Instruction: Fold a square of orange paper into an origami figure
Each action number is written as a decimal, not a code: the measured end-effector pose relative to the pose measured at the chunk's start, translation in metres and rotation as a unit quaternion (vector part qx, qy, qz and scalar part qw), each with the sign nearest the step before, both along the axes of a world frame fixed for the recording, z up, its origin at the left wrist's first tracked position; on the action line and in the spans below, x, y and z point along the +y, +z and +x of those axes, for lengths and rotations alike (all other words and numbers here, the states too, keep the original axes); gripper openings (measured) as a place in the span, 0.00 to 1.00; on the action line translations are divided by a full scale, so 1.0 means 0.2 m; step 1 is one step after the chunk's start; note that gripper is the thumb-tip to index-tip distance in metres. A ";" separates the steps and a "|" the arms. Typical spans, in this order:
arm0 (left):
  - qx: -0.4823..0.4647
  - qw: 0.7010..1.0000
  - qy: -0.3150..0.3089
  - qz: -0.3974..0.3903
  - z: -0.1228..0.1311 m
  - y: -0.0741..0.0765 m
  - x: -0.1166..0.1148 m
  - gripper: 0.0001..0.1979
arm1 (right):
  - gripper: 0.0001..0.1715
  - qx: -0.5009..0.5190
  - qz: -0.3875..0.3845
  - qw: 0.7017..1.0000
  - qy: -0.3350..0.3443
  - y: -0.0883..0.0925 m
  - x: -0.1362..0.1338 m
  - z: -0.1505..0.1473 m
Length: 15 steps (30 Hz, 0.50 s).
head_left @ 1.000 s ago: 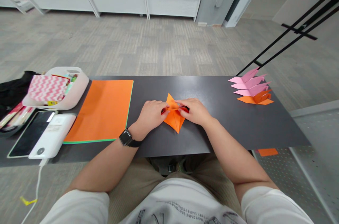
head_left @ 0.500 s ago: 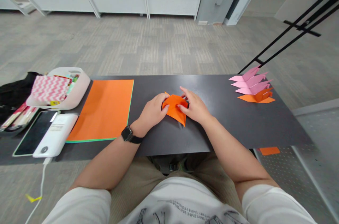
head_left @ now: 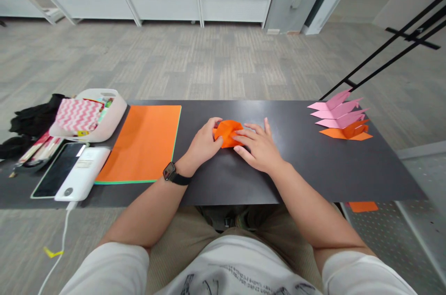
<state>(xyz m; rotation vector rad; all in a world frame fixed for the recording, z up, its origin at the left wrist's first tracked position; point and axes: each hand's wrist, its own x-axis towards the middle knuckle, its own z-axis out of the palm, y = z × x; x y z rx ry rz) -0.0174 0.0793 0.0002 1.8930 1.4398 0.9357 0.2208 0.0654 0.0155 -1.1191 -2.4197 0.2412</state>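
A partly folded piece of orange origami paper (head_left: 228,133) lies on the dark table in front of me, its top puffed and rounded. My left hand (head_left: 205,140) grips its left edge between thumb and fingers. On its right side rest the fingertips of my right hand (head_left: 257,145), whose fingers are spread and outstretched. The underside of the paper and some left fingertips are hidden. Further right stand several folded paper cranes, pink ones (head_left: 336,111) at the back and an orange one (head_left: 348,131) in front.
A stack of orange sheets (head_left: 142,141) lies left of my hands, a green edge showing beneath. Beyond it are a white basket (head_left: 118,118), a phone (head_left: 57,172) and a white power bank (head_left: 83,174) with a cable. An orange piece (head_left: 363,206) lies below the table's right front edge.
The orange paper has turned, and its point toward me no longer shows. My right hand has opened from a pinch to spread fingers laid on the paper. The view has shifted slightly left.
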 end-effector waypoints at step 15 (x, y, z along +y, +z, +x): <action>0.024 1.000 -0.011 0.002 0.02 -0.03 0.00 0.38 | 0.25 -0.120 0.014 0.993 0.011 0.10 0.02 -0.10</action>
